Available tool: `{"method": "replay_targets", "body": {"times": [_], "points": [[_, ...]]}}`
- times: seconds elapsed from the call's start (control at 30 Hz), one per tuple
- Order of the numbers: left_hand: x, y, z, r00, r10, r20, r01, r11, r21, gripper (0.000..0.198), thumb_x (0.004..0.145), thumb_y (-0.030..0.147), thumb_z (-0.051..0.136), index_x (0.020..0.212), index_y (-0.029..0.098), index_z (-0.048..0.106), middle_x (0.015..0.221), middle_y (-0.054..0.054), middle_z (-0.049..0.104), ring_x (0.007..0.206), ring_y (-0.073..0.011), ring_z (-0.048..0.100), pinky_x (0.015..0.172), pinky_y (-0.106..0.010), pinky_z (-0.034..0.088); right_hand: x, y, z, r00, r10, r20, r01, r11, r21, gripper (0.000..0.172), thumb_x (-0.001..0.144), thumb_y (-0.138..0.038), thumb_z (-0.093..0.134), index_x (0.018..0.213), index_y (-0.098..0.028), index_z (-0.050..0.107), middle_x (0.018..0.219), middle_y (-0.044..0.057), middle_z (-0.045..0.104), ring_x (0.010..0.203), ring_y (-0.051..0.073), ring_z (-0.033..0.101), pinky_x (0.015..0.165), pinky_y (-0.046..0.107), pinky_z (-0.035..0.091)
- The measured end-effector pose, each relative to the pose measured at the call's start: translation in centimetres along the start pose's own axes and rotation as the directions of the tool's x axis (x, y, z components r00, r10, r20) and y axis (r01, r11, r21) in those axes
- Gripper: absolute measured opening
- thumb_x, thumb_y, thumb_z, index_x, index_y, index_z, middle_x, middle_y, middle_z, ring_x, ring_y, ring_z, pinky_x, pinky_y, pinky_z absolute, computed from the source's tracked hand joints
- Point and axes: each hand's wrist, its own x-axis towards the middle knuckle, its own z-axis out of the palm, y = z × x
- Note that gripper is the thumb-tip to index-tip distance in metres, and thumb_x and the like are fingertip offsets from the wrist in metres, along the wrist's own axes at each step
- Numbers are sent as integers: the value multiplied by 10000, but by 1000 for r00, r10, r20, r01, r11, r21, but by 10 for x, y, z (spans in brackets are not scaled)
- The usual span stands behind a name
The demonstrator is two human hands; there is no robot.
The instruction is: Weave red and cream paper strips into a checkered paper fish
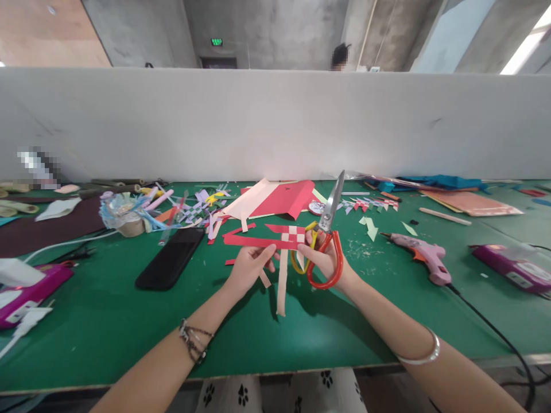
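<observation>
The left grip [252,267] and right grip [325,261] pinch woven paper [260,241] crosswise between them, its checked end [293,236] nearer the right, which also holds scissors [331,211].

- Here at centre: paper strips [293,237] between left hand [249,267] and right hand [328,257], scissors [326,276] in the latter!
- Left of the hands, a phone [170,264] on the table [86,335].
- Out right, a glue gun [424,255]; farther right, a power strip [514,269].
- Behind the strips, paper sheets [284,198]; behind those, the partition [275,126].

Dark bracelet [188,334]; silver bangle [435,349]; paw-print clothing [230,394]
</observation>
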Motion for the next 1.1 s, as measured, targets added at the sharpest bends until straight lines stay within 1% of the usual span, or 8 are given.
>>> {"method": "replay_targets", "body": {"times": [0.23,0.4,0.5,0.6,0.7,0.8,1.0,1.1], "points": [[-1,-1,-1,999,-30,-22,28,996,-86,275,570,422,662,562,155,596,529,-1,617,377,-90,507,415,-213,438,2,-3,-4,999,-32,43,37,992,-121,327,604,-353,634,585,-209,342,539,-81,336,479,66,355,485,241,335],[-2,-1,-2,997,-63,-34,64,998,2,318,610,463,624,520,159,601,538,-17,623,422,-109,544,434,-216,452,3,-7,-7,997,-26,77,37,988,-148,334,613,-387,623,600,-209,341,561,-75,356,487,65,369,499,245,352],[3,-3,-7,990,-15,-143,19,999,29,318,620,470,618,534,164,610,574,-25,638,455,-122,568,461,-226,468,5,-7,-10,995,13,96,1,990,-139,382,621,-477,592,609,-216,314,574,-61,390,498,82,416,508,262,384],[11,-4,-16,949,45,-311,-62,997,-44,306,600,465,640,557,163,609,599,-19,643,470,-118,572,509,-238,485,6,-6,-19,991,68,118,-31,957,-287,401,648,-550,530,611,-216,311,572,-42,407,530,106,442,536,284,405],[18,-1,-26,882,45,-470,-135,978,-158,284,576,433,660,556,157,596,580,-5,629,473,-103,561,533,-234,482,5,-8,-26,979,92,180,19,845,-535,400,707,-592,415,625,-208,341,610,-13,433,576,121,436,568,292,392],[21,5,-30,833,29,-552,-195,950,-245,252,562,393,670,550,157,584,541,17,605,461,-87,544,512,-212,462,2,-16,-27,958,101,267,112,727,-677,418,741,-615,306,649,-209,329,626,-11,413,567,117,392,556,280,360],[20,12,-30,823,84,-562,-255,938,-234,240,593,377,659,541,161,570,524,27,586,448,-80,528,501,-210,446,-2,-28,-20,935,173,310,218,409,-886,441,714,-630,382,608,-214,285,594,-18,401,516,106,328,497,240,249],[20,12,-32,815,131,-565,-277,943,-181,250,631,392,634,558,164,561,540,24,590,472,-88,543,534,-223,456,-3,-29,-20,920,227,320,228,355,-907,432,712,-608,427,609,-211,292,603,-17,419,516,103,328,490,225,234]]}}
